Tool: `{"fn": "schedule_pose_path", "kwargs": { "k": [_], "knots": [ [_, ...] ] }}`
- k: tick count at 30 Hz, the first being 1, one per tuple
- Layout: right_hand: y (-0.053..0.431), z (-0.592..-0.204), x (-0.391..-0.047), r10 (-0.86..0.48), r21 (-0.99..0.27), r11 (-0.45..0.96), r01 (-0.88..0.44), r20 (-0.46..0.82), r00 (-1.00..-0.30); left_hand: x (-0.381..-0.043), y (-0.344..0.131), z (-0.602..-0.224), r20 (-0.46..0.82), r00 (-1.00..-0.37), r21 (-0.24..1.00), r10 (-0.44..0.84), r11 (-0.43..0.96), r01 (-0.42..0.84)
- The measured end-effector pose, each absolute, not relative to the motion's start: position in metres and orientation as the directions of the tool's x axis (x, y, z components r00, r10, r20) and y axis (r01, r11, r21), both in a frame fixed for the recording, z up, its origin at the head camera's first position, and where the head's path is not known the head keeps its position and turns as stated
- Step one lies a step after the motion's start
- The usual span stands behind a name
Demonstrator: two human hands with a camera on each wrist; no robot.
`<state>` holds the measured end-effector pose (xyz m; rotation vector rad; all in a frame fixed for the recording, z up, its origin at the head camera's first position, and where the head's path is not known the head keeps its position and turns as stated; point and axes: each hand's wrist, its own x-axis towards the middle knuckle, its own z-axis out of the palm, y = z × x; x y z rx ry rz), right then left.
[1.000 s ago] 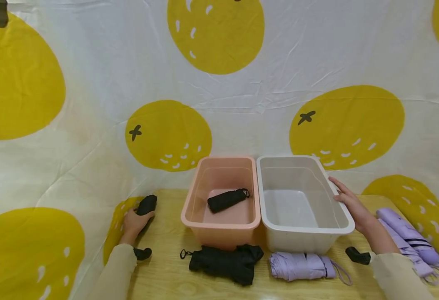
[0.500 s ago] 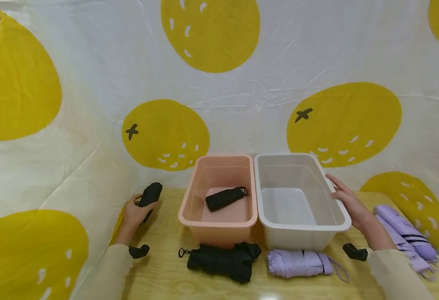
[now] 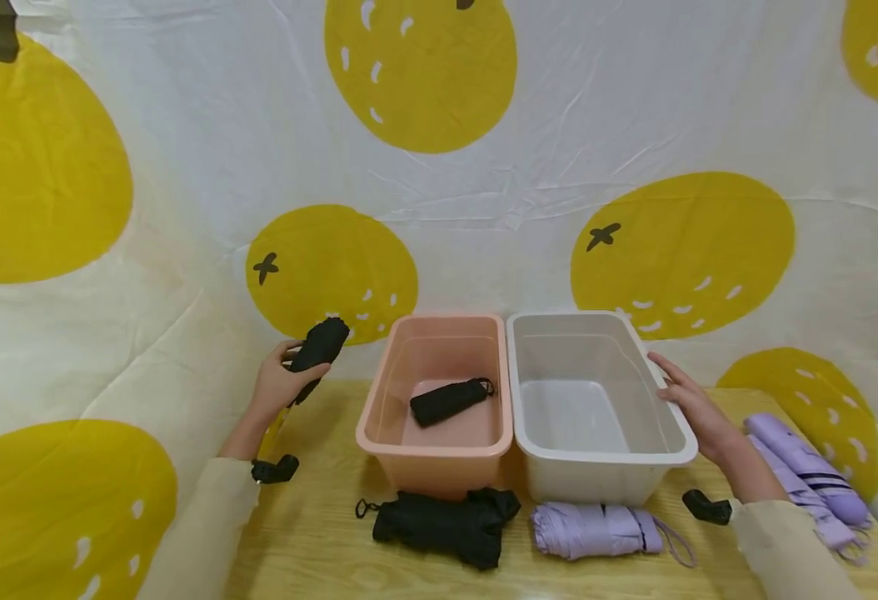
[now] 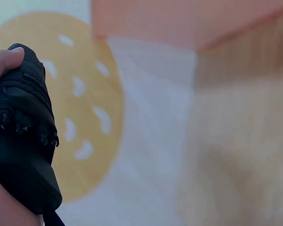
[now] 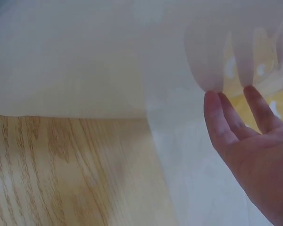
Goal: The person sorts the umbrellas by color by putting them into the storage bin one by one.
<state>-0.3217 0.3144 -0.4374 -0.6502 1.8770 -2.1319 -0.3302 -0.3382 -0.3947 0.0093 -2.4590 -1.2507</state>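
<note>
In the head view my left hand [image 3: 276, 390] grips a folded black umbrella [image 3: 322, 345], raised above the table at the left of the pink bin. The left wrist view shows this black umbrella [image 4: 23, 108] up close, the thumb lying over its top. My right hand [image 3: 701, 418] touches the outer right side of the white bin [image 3: 690, 450] near its rim. Seen from the right wrist, the fingers of that hand [image 5: 259, 150] are spread, fingertips against the bin wall. Another black folded umbrella [image 3: 450, 402] lies inside the pink bin [image 3: 379, 442]. The white bin holds nothing.
In front of the bins lie a loosely folded black umbrella [image 3: 446, 527] and a rolled lilac umbrella [image 3: 595, 532]. More lilac umbrellas [image 3: 810, 467] rest at the right table edge. A fruit-patterned cloth [image 3: 484, 217] hangs behind and to the left of the wooden table [image 3: 319, 533].
My left hand has lifted the black umbrella up from the table's left side and moved it slightly right. My right hand has stayed at the white bin.
</note>
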Motion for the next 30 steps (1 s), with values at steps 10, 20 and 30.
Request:
{"fn": "schedule_pose_path", "kwargs": {
  "k": [10, 20, 30],
  "knots": [
    [0.306, -0.430, -0.317, -0.410, -0.988, -0.099, -0.116, 0.147, -0.900, -0.348, -0.294, -0.345, 0.322, -0.947, 0.784, -0.005, 0.562, 0.263],
    [0.306, -0.430, -0.320, -0.406, -0.987, -0.116, -0.110, 0.149, -0.902, -0.371, -0.253, -0.332, 0.314, -0.946, 0.752, 0.085, 0.586, 0.302],
    [0.306, -0.434, -0.315, -0.379, -0.983, -0.147, -0.110, 0.159, -0.912, -0.385, -0.210, -0.337, 0.249, -0.951, 0.734, 0.184, 0.605, 0.309]
  ]
}}
